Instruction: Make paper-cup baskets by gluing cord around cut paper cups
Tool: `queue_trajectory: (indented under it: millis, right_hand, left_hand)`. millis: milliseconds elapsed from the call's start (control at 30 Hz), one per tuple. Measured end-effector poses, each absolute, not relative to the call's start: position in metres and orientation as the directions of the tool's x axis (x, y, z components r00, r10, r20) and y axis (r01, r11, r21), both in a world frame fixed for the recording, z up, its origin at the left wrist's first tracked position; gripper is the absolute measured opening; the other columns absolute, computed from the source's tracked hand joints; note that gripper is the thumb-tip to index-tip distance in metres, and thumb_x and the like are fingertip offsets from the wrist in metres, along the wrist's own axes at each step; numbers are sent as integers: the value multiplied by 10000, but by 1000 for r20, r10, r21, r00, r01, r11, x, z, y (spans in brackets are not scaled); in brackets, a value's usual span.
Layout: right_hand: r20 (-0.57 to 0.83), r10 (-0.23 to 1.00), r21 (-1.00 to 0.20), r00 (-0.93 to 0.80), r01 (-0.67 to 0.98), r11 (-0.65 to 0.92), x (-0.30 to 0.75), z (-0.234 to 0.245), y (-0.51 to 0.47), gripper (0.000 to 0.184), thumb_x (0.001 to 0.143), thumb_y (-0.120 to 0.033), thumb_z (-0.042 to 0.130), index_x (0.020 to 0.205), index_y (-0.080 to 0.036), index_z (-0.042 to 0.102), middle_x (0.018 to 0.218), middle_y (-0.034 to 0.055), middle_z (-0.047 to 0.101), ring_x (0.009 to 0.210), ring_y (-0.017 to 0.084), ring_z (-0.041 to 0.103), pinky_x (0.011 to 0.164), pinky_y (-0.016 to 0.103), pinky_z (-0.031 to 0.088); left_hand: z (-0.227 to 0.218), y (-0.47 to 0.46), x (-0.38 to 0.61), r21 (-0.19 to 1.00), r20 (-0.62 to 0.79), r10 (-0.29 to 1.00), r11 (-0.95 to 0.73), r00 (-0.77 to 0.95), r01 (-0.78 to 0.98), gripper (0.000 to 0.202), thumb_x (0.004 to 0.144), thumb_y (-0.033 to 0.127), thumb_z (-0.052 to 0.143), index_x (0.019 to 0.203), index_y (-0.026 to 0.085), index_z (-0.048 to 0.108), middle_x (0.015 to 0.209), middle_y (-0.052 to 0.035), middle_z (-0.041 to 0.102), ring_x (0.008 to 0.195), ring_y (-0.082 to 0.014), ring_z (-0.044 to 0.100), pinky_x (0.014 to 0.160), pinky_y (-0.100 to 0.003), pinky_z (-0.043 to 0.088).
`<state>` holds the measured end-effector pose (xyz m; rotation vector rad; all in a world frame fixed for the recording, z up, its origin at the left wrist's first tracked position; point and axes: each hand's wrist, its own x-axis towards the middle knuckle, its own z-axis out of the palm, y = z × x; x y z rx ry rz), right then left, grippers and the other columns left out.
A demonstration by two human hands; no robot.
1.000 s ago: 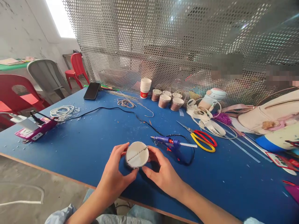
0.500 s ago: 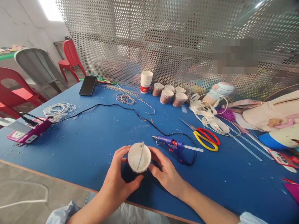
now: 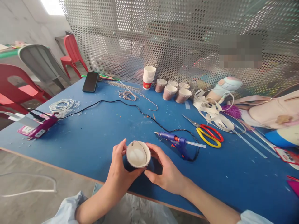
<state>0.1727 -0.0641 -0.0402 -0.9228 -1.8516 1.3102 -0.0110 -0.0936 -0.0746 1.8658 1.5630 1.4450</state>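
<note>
I hold a small white paper cup (image 3: 138, 154) with both hands just above the blue table (image 3: 93, 130), its open mouth tilted toward me. A thin braided cord runs along the cup's rim. My left hand (image 3: 120, 172) wraps the cup's left side with fingers closed on it. My right hand (image 3: 164, 172) grips the right side, thumb and fingers pressed to the wall. A blue hot glue gun (image 3: 176, 143) lies just right of my hands, its black cable (image 3: 130, 107) trailing left across the table.
Red and yellow scissors (image 3: 209, 135), white ribbon (image 3: 213, 115), a stack of paper cups (image 3: 149, 76) and several decorated cups (image 3: 173, 90) sit farther back. A phone (image 3: 90, 81), coiled cord (image 3: 61, 105) and a pink power strip (image 3: 38, 127) lie left. A perforated metal screen (image 3: 163, 37) stands behind.
The cup has been turned in my hands: the cord that crossed its mouth now lies along the rim. My hands stayed in place near the table's front edge.
</note>
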Motion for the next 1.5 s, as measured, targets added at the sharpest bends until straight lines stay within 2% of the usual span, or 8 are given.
queue_trajectory:
  millis: [233, 400, 500, 667, 800, 1100, 1367, 1500]
  right_hand:
    - [158, 855, -944, -494, 178, 277, 168, -42, -61, 594, 798, -187, 690, 1332, -243, 436, 1366, 106, 541, 1250, 238, 543, 1068, 410, 450]
    - [178, 858, -960, -483, 107, 259, 168, -39, -57, 559, 808, -143, 621, 1334, -235, 455, 1384, 106, 521, 1268, 227, 533, 1092, 408, 433]
    - [182, 866, -954, -465, 128, 269, 167, -36, -57, 560, 815, -131, 598, 1348, -234, 458, 1392, 102, 519, 1258, 217, 542, 1084, 402, 443]
    - [211, 906, -953, -368, 128, 274, 163, -30, -59, 446, 856, -156, 554, 1293, -237, 514, 1319, 89, 580, 1173, 192, 599, 1009, 380, 506]
    - [226, 940, -946, -255, 174, 275, 160, -22, -57, 290, 901, -208, 536, 1188, -225, 582, 1187, 82, 651, 1059, 184, 651, 931, 367, 544]
    - [296, 931, -873, -214, 335, 355, 149, -15, -41, 129, 880, -213, 567, 988, -211, 638, 977, 44, 657, 825, 151, 638, 798, 315, 551]
    - [413, 864, -783, -287, 373, 498, 149, -8, -43, 241, 895, -231, 583, 1117, -263, 672, 982, 33, 620, 798, 145, 593, 773, 320, 538]
    - [452, 841, -777, -298, 332, 535, 149, -7, -43, 189, 918, -204, 578, 1032, -265, 715, 962, 33, 631, 872, 156, 621, 793, 312, 534]
  left_hand:
    - [-69, -95, -16, 778, 370, 928, -336, 46, 531, 895, 710, 138, 728, 1456, 256, 248, 1406, -171, 425, 1325, -340, 448, 1056, -548, 430]
    - [-70, -95, -25, 907, 196, 976, -217, 95, 361, 671, 798, 149, 626, 1399, 221, 337, 1383, -144, 523, 1295, -277, 518, 1074, -451, 449]
    - [-69, -92, -29, 886, 253, 966, -253, 52, 388, 620, 805, 188, 648, 1359, 221, 372, 1307, -130, 565, 1211, -263, 580, 1010, -428, 502]
    - [-62, -86, -31, 680, 525, 851, -425, 8, 597, 614, 777, 152, 680, 1327, 212, 414, 1182, -114, 555, 1090, -242, 603, 908, -399, 544]
    - [-57, -83, -33, 565, 626, 779, -460, 7, 684, 610, 774, 170, 701, 1317, 194, 424, 1144, -122, 555, 1033, -239, 609, 824, -362, 567]
    - [-62, -80, -36, 542, 630, 777, -432, -8, 721, 581, 788, 206, 688, 1295, 194, 405, 1127, -128, 589, 1023, -258, 631, 835, -396, 565]
    - [-67, -81, -33, 543, 595, 803, -434, 35, 718, 621, 764, 215, 702, 1301, 214, 391, 1112, -113, 599, 993, -255, 631, 799, -383, 571]
    - [-64, -82, -31, 513, 578, 812, -442, 85, 736, 724, 760, 238, 717, 1377, 222, 339, 1134, -131, 565, 1009, -273, 604, 761, -387, 576]
